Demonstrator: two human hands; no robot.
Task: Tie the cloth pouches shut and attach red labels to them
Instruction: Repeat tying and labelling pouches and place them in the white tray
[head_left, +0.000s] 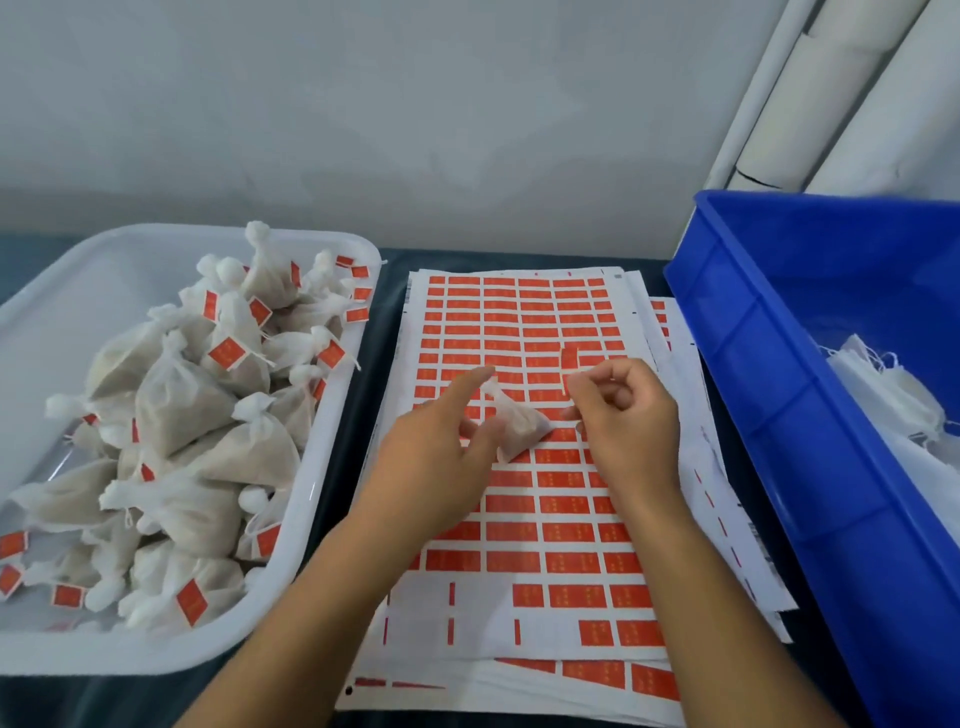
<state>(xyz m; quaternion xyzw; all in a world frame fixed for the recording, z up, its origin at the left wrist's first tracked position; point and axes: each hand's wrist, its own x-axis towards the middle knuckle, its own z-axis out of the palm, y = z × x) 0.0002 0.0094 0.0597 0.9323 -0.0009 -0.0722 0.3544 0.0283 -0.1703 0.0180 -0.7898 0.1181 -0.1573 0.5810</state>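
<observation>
While left hand fingers pinch pouch, right hand fingers pinch red label

pouch: small white cloth, filled, neck tied, lying tilted on label sheet
label: red strip, peeled, upright
sheet: rows of red labels, flat

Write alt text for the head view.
Left hand holds a small white cloth pouch over a sheet of red labels; right hand pinches a peeled red label. A white plastic tray holds labelled pouches.
</observation>
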